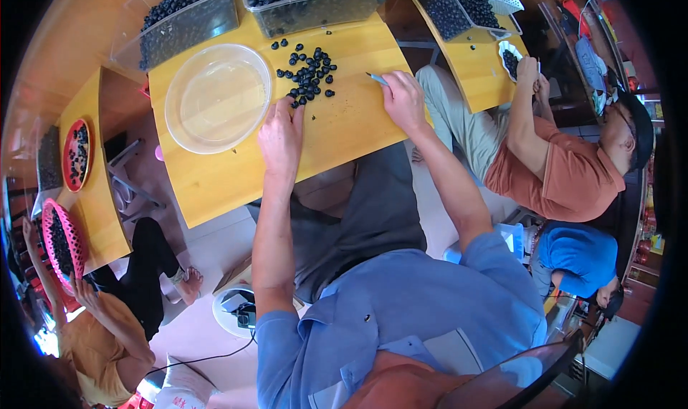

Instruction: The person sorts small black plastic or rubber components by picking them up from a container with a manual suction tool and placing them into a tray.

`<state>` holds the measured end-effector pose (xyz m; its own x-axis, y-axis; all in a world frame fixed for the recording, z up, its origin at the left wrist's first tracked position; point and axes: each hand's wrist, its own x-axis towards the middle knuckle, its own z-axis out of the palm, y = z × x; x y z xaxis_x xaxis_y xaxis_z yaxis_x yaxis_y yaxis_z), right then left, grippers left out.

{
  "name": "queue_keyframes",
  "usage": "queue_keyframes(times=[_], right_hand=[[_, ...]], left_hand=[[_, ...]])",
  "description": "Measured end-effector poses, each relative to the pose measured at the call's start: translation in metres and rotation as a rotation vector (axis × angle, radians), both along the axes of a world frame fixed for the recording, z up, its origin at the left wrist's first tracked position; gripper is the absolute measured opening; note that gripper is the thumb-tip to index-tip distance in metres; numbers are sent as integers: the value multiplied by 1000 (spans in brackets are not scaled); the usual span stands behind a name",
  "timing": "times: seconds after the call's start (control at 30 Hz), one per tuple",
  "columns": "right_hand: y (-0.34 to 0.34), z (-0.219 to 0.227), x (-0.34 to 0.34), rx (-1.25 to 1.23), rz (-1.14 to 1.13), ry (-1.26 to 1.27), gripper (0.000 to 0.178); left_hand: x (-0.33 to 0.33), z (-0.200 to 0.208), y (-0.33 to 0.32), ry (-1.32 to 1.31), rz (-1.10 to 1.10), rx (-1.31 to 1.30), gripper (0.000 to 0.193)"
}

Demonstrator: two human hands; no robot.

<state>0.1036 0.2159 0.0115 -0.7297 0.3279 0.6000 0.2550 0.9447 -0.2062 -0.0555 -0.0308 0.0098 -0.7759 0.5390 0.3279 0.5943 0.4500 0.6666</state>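
Observation:
A loose cluster of small dark round berries (pixel 312 72) lies on my yellow wooden table (pixel 351 130). At its near edge my left hand (pixel 280 140) has its thumb and fingertips closed around one dark berry (pixel 294 104). Farther right, my right hand (pixel 405 102) grips a slim grey-blue tool (pixel 377 78) with a dark tip pointing left toward the cluster; what kind of tool it is I cannot make out. Left of the cluster stands a wide, round, clear plastic basin (pixel 172 115), close to my left hand.
Clear tubs heaped with dark berries, one on the left (pixel 190 33) and one in the middle (pixel 322 11), line the table's far side. One person (pixel 573 158) sits at the right table, another (pixel 107 330) at the left with a pink basket (pixel 80 230). A cable (pixel 215 357) crosses the floor.

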Motion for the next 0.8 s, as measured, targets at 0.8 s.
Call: queue_keyframes(times=[0.8], right_hand=[[2,-6,0,-54,58,58,16]], left_hand=[[-4,12,2,-76,169,-112,29]])
